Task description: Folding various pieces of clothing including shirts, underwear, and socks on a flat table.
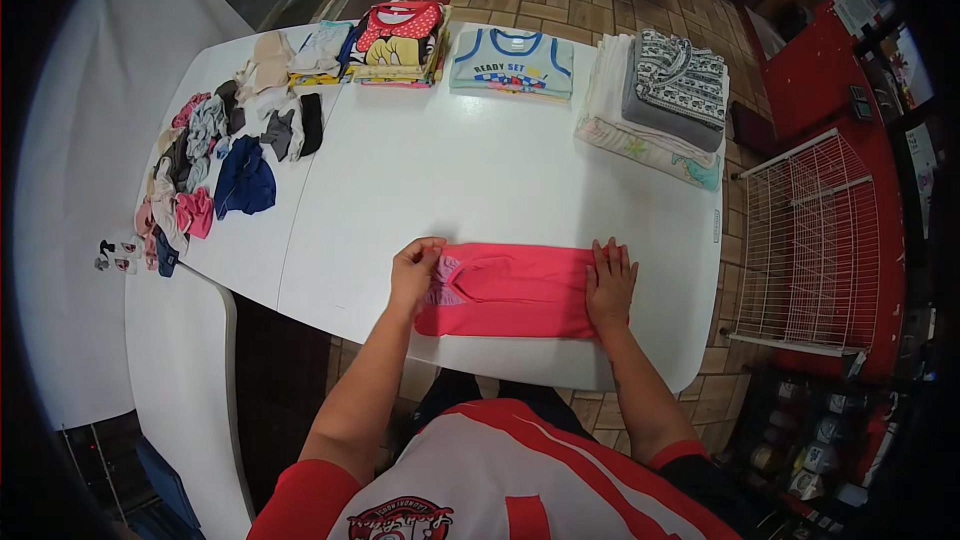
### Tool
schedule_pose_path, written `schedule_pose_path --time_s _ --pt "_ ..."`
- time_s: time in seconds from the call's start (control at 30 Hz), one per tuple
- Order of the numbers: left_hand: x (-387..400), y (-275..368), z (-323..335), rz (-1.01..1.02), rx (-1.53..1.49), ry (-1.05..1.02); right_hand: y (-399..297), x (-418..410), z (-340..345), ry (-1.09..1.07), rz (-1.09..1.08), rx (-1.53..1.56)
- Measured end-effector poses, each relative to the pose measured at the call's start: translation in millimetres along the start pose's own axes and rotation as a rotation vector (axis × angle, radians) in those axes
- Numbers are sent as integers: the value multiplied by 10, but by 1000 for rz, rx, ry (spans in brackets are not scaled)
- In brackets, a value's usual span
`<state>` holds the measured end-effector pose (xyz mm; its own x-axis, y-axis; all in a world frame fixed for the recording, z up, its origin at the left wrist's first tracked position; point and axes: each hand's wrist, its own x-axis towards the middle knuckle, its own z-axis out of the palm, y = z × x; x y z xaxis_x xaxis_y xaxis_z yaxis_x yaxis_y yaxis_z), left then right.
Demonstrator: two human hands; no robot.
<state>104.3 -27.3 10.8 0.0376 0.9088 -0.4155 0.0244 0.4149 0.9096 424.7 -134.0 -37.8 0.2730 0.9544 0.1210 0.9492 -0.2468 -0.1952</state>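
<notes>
A bright pink garment [525, 292] lies folded into a long rectangle on the white table [420, 172], near the edge closest to me. At its left end, where a lilac patterned part shows, my left hand [416, 270] pinches the far corner between thumb and fingers. My right hand [612, 281] lies flat on the garment's right end with the fingers spread. Whether any cloth is held under that palm cannot be seen, but the fingers are not curled around it.
Loose small clothes [199, 135] and a navy garment [245, 176] lie at the left. Along the far side stand a folded stack with a red dotted top [397, 37], folded light-blue tops [512, 64] and a taller stack [675, 90]. A white wire rack [810, 240] stands right.
</notes>
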Motion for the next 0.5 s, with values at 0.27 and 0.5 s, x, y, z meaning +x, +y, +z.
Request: schedule_pose_path --time_s 0.27,0.5 --pt "129 -259 -163 -17 -171 108 -53 29 -25 -16 -17 18" --pt "-153 -111 253 538 986 409 14 -46 -140 -21 -52 13"
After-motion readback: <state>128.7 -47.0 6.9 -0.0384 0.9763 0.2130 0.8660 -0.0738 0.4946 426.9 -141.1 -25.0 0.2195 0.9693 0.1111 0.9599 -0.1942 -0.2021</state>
